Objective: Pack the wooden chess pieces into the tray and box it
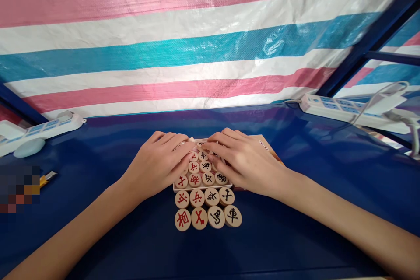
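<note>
My left hand (164,157) reaches over the left side of a shallow white tray (174,187) of Chinese chess pieces. Its fingers lie bent across the far-left pieces, and the thumb rests along the left side. Over the right side, my right hand (243,157) has its fingers spread on the black-marked pieces. Red-marked pieces (194,179) fill the left columns, black-marked pieces (208,178) the right. In front of the tray stand two more rows of pieces (199,218), red left and black right. Both hands hide part of the tray.
A brown and white flat box (267,146) lies partly under my right hand. Power strips sit at the left (55,127) and right (341,107). A computer mouse (29,147) and a yellow cutter (48,178) are on the blue table (131,236). A striped sheet (197,52) hangs behind.
</note>
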A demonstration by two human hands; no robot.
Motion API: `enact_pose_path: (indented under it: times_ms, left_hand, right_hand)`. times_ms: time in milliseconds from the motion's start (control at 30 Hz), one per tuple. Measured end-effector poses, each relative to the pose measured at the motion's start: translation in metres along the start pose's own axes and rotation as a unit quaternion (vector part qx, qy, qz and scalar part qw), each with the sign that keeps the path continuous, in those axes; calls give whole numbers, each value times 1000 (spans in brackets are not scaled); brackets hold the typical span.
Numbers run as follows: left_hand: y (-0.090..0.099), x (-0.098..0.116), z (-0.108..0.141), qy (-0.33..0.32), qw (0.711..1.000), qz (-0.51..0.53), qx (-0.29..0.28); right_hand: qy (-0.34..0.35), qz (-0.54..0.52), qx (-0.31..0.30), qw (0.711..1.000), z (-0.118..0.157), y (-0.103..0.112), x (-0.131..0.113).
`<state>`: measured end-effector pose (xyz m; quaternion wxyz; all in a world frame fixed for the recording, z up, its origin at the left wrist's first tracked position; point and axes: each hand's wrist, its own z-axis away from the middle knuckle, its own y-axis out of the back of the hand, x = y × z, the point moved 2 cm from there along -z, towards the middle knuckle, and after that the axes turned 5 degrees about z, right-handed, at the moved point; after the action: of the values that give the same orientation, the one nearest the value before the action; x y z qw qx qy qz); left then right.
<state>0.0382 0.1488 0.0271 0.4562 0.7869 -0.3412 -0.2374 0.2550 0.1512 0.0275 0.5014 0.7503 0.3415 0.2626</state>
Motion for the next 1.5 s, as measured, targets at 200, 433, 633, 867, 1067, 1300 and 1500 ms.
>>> enact_pose_path:
  times_ms: [200,433,633,867,1067,1300,1500]
  left_hand:
    - [-1,-1,-1,-27,998,11,-51]
    - [1,-1,1,-33,998,41,-44]
    - [3,0,1,-55,997,40,-29]
    - [2,-1,2,-63,997,24,-28]
    - [1,0,2,-60,998,22,-26]
    - [1,-1,4,-53,997,33,-49]
    - [-1,-2,2,-33,994,64,-79]
  right_hand:
    - [5,3,-1,1000,0,0,-1]
    - [4,2,-1,1000,1,0,-1]
    - [3,0,-10,1000,0,-1,0]
    - [3,3,-18,1000,0,-1,0]
    - [4,-1,-18,1000,1,-1,0]
    - [5,3,-30,1000,2,0,-1]
    - [8,10,-40,999,3,-1,-1]
